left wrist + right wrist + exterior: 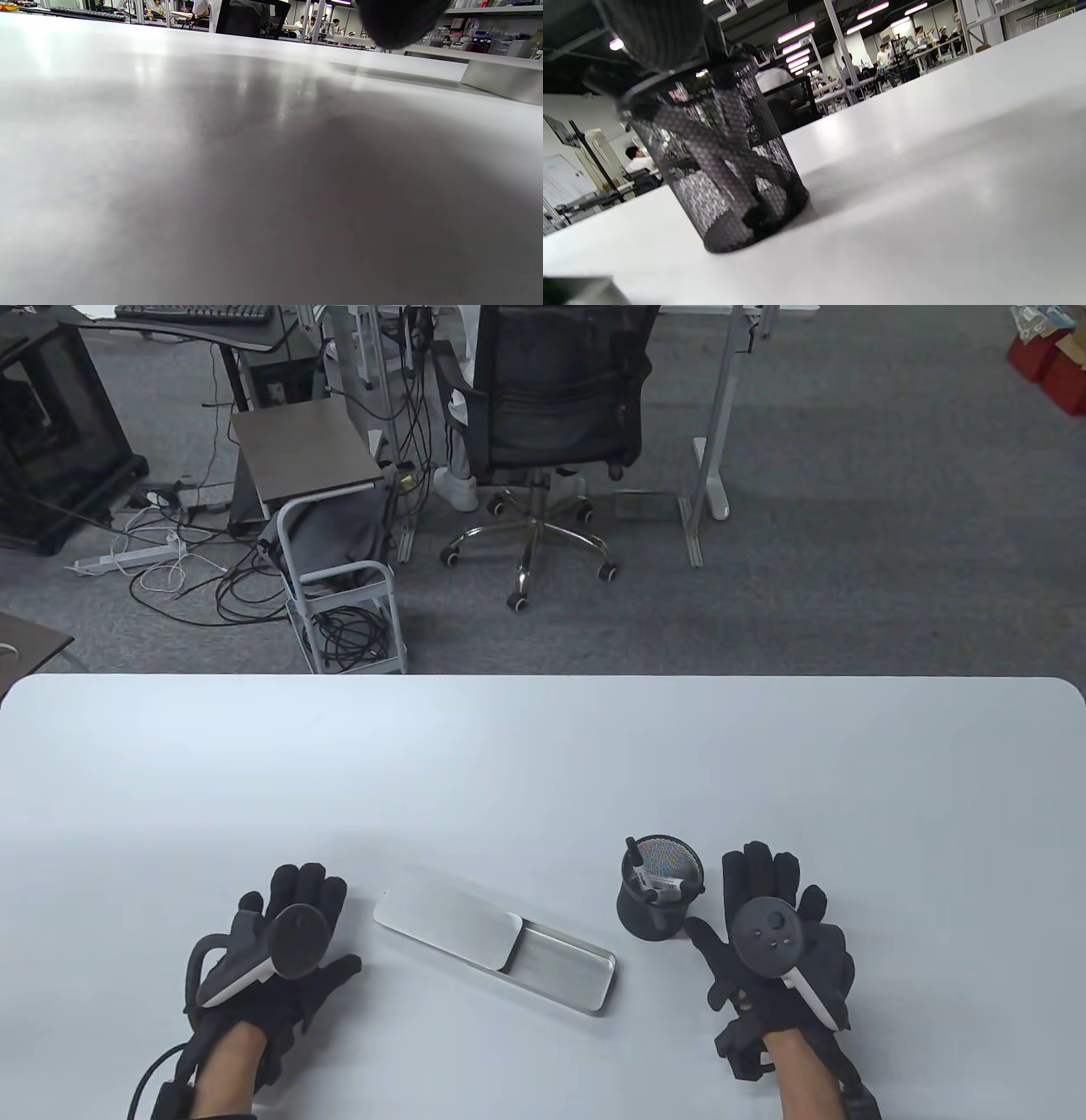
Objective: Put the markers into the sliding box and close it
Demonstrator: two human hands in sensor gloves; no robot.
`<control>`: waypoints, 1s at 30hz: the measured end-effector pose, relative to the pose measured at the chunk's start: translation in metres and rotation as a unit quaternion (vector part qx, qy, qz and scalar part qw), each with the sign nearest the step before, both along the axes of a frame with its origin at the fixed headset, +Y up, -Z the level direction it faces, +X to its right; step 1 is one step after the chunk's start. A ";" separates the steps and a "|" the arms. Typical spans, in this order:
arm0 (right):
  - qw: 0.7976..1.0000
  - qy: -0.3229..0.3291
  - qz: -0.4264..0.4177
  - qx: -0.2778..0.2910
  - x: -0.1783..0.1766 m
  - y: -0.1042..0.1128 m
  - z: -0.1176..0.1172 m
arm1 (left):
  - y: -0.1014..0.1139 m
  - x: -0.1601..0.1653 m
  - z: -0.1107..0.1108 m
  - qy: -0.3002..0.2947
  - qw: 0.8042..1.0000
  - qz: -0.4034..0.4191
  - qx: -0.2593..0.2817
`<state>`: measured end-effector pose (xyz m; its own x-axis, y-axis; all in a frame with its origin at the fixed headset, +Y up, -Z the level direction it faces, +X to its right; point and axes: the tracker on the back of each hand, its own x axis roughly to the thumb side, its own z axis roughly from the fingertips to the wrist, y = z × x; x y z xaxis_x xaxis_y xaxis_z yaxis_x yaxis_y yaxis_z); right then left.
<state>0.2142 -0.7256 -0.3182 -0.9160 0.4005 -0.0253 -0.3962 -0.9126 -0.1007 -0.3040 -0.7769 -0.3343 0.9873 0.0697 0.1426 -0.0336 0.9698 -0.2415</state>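
Note:
A silver sliding box [496, 937] lies slantwise on the white table [543, 746], its lid pushed toward the left so the right part of the tray is uncovered and holds nothing. Right of it stands a black mesh pen cup [660, 886] with markers [655, 884] leaning inside. My left hand [284, 937] rests flat on the table left of the box, fingers straight. My right hand [776, 925] lies flat just right of the cup, fingers straight. The cup [721, 169] fills the left of the right wrist view. In the left wrist view, one end of the box [502, 78] shows at the right edge.
Beyond the table's far edge are an office chair [543, 415], a small wheeled cart [339, 560] with cables, and desk legs on the grey carpet.

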 end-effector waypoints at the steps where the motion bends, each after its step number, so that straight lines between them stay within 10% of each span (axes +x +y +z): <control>1: 1.000 -0.002 -0.004 0.011 -0.001 0.005 0.001 | 0.000 0.000 0.000 0.000 1.000 0.000 0.001; 14: 0.996 -0.010 -0.007 0.091 -0.029 0.045 0.006 | 0.001 0.000 -0.001 -0.003 1.000 0.001 0.006; 30: 0.990 -0.016 0.056 0.127 -0.032 0.016 -0.002 | 0.003 0.003 -0.001 -0.001 1.000 -0.005 0.001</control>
